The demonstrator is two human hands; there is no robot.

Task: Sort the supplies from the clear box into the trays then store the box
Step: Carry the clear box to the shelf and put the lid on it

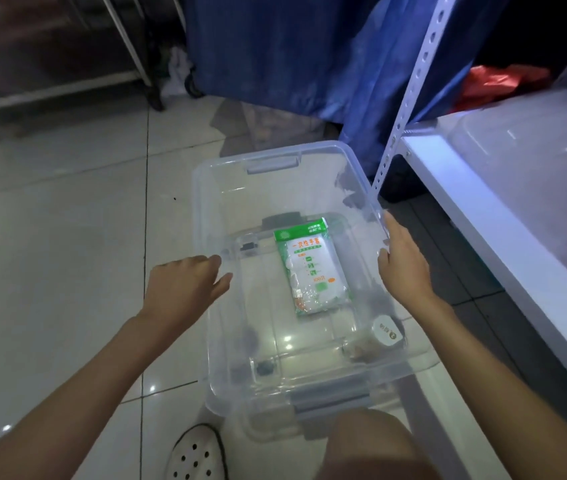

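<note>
Though nearly empty, clear box (206, 209) with packet (313, 271)

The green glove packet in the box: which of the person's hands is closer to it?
Left, narrowly. The left hand reaches over the clear box's left rim toward the green glove packet; the right hand grips the right rim.

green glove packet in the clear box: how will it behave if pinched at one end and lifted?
Likely floppy: the glove packet is a thin plastic sleeve lying flat on the floor of the clear box, so it would probably droop. Probably light for its size, given its flatness. The glossy film may be slippery; it seems unlikely to roll.
</note>
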